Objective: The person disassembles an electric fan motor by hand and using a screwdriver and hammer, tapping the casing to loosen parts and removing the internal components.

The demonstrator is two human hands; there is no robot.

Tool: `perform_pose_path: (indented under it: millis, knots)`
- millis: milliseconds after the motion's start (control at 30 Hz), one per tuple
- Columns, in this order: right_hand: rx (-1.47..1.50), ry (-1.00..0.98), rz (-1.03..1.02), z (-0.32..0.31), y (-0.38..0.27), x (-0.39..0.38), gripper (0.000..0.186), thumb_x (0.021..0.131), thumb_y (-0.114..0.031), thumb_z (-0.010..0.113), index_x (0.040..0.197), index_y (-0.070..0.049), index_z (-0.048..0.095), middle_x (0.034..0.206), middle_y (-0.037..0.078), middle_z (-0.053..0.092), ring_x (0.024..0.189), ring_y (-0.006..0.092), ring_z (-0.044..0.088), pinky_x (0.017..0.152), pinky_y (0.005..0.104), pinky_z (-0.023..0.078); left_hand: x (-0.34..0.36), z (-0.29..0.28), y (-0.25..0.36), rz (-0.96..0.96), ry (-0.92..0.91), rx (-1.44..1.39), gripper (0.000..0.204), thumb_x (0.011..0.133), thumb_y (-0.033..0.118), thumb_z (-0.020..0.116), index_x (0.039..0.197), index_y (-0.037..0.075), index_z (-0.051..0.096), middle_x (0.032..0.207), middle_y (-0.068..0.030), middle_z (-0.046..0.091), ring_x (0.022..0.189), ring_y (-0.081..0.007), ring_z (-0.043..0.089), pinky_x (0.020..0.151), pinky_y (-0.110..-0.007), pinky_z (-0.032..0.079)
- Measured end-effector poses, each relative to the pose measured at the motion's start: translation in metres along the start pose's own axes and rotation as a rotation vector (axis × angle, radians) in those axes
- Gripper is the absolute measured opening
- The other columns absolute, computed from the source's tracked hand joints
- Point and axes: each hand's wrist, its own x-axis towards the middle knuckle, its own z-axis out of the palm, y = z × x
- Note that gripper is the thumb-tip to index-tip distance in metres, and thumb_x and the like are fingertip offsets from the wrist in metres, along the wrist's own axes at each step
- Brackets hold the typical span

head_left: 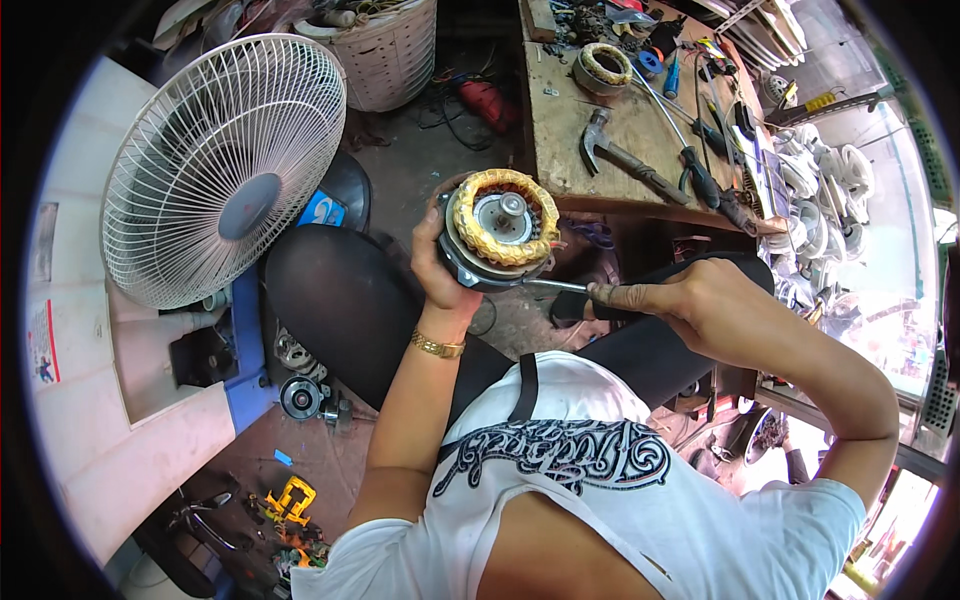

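An electric motor (pixel 462 262) with a ring of yellow-wrapped windings (pixel 508 217) and a metal shaft in its middle is held up over my lap. My left hand (pixel 437 262), with a gold watch on its wrist, is closed around the motor's left side and underside. In my right hand (pixel 655 298) is a slim metal-shafted tool, seemingly a screwdriver (pixel 556 286), pinched between thumb and fingers. Its tip meets the lower right edge of the motor's housing. The grip of this tool is mostly hidden by my hand.
A wooden bench (pixel 560 120) ahead carries a hammer (pixel 625 160), another wound stator (pixel 602 68) and several screwdrivers. To the left stands a large fan (pixel 235 170). A woven basket (pixel 385 55) sits beyond it. White coil bobbins (pixel 825 190) are piled at right; motor parts (pixel 302 397) lie on the floor.
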Motion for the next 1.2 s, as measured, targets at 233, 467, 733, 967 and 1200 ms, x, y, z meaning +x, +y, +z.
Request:
perform_pose_path:
  millis: [233,467,733,967,1200]
  knots:
    - [-0.098,0.071,0.008,0.025,0.000,0.002,0.071,0.077,-0.004,0.065,0.144,-0.029,0.061,0.062,0.011,0.063,0.056,0.0322,0.063,0.052,0.0444,0.049,-0.002,0.003,0.003,-0.006,0.146,0.067,0.056,0.099,0.045,0.047,0.135,0.003,0.058,0.133,-0.0150,0.063,0.124,-0.0287,0.061,0.108,-0.044,0.048]
    - [-0.068,0.280,-0.018,0.067,0.002,0.003,0.075,0.074,0.002,0.065,0.145,-0.022,0.059,0.076,0.008,0.067,0.067,0.0305,0.066,0.059,0.0425,0.054,-0.001,0.009,0.006,-0.055,0.270,-0.008,0.059,0.099,0.050,0.046,0.135,0.005,0.058,0.136,-0.0134,0.061,0.124,-0.0280,0.060,0.108,-0.044,0.048]
    - [-0.093,0.532,0.039,0.099,-0.001,0.017,0.074,0.072,0.000,0.067,0.143,-0.020,0.062,0.074,0.005,0.064,0.065,0.0261,0.063,0.057,0.0380,0.053,0.003,0.011,-0.002,-0.085,0.364,-0.142,0.060,0.098,0.053,0.048,0.134,0.007,0.059,0.134,-0.0092,0.062,0.124,-0.0249,0.059,0.108,-0.042,0.046]
    - [0.002,0.809,0.135,0.136,-0.007,0.051,0.067,0.083,-0.006,0.069,0.147,-0.023,0.058,0.068,0.007,0.057,0.060,0.0242,0.060,0.053,0.0395,0.048,0.002,0.013,-0.008,-0.092,0.360,-0.124,0.058,0.097,0.053,0.051,0.133,0.008,0.059,0.133,-0.0077,0.062,0.123,-0.0230,0.059,0.106,-0.041,0.047]
    - [0.614,0.910,0.198,0.123,0.007,0.074,0.027,0.087,-0.010,0.076,0.112,-0.003,0.068,0.074,0.016,0.064,0.060,0.0303,0.060,0.059,0.0390,0.048,-0.006,0.007,-0.020,-0.146,0.323,-0.082,0.056,0.096,0.051,0.054,0.129,0.006,0.061,0.128,-0.0081,0.064,0.117,-0.0221,0.062,0.103,-0.040,0.049]
